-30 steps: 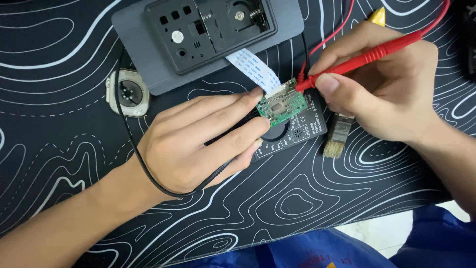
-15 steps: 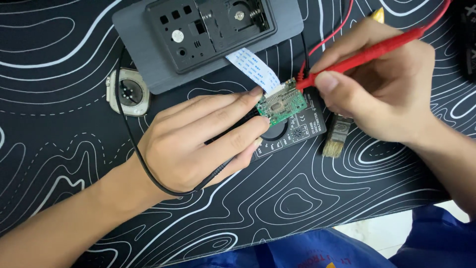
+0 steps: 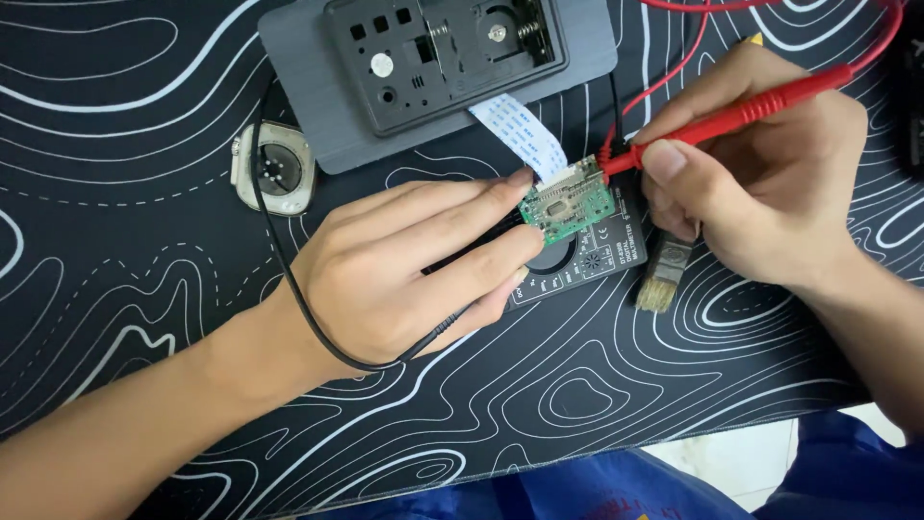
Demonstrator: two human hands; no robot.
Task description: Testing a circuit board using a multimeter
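Left hand (image 3: 404, 279) steadies green circuit board (image 3: 568, 200); right hand (image 3: 770, 183) probes it.
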